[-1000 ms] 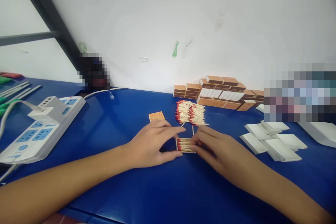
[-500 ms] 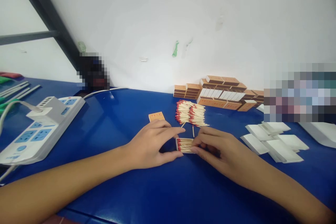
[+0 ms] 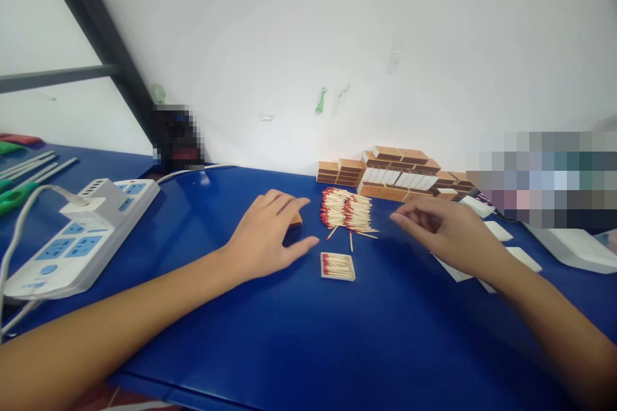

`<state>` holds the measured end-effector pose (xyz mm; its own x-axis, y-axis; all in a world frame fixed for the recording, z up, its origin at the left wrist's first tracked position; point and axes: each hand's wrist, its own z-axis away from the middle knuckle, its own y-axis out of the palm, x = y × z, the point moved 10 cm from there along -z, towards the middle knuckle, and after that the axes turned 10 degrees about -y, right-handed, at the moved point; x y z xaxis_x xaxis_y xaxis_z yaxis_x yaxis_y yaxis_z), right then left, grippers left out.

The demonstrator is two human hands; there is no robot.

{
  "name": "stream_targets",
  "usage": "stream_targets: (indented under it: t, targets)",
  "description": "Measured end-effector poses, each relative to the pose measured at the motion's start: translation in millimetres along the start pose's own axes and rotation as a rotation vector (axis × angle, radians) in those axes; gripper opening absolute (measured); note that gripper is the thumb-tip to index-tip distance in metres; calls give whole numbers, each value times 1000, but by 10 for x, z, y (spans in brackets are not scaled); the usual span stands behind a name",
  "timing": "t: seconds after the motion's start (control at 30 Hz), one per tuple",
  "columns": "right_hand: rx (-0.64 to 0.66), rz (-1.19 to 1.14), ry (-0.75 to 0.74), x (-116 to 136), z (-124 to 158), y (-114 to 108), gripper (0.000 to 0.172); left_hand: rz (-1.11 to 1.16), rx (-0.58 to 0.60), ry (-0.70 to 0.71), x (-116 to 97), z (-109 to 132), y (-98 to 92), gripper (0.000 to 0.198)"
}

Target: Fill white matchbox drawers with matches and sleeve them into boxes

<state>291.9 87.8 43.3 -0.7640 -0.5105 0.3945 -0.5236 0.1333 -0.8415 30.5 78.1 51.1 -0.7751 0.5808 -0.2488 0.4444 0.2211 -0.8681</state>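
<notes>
A white matchbox tray (image 3: pixel 353 273) filled with red-tipped matches (image 3: pixel 339 264) lies on the blue table, with neither hand touching it. My left hand (image 3: pixel 267 234) is open, fingers and thumb spread, over an orange matchbox sleeve (image 3: pixel 295 221). The hand covers most of this sleeve; whether they touch I cannot tell. Right of the match pile (image 3: pixel 348 209), my right hand (image 3: pixel 446 225) hovers with curled fingers and thumb drawn together, and nothing shows between them. A few loose matches lie at the pile's near edge.
Stacked matchboxes (image 3: pixel 398 194) stand against the wall behind the pile. Several white trays (image 3: pixel 523 259) lie under and beyond my right forearm. At left are a white power strip (image 3: pixel 87 241) with cables and green-handled tools (image 3: pixel 19 199). A blurred-out patch covers the right back.
Both hands have left the filled tray. My left hand moved up and left over the orange sleeve; my right hand moved up and right. The view has shifted slightly.
</notes>
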Motion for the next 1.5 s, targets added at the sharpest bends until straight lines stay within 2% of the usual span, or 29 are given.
stream_targets:
  t: [0.1,0.17,0.27,0.37,0.43,0.53,0.6,0.7,0.83,0.97,1.27,1.37,1.5]
  targets:
    - [59,-117,38,79,30,85,37,-151,103,-104,229,-67,91,44]
    - [144,-167,-4,326,48,240,39,-183,166,-138,315,-79,141,33]
    - [292,-181,-82,735,90,525,36,-139,170,-116,289,-83,131,29]
    - [342,-193,-97,890,115,674,27,-24,152,-78,199,-83,94,32]
    - [330,-203,-108,871,117,669,23,54,175,-60,154,-82,100,34]
    - [263,-215,-107,741,104,540,24,154,228,-36,114,-76,130,33]
    - [227,-238,-55,617,102,455,28,217,262,-6,84,-64,153,32]
    - [246,-332,41,502,119,443,38,315,295,56,26,-34,178,38]
    - [297,-417,65,552,132,497,41,457,321,113,-33,3,197,46]
    - [277,-467,84,581,130,493,42,535,338,139,-64,19,211,45]
    - [244,-503,98,552,122,466,48,546,335,133,-90,20,211,45]
    - [180,-514,123,553,107,433,48,568,345,101,-83,27,230,51]
    - [76,-502,146,519,104,390,49,615,347,-15,10,14,262,60]
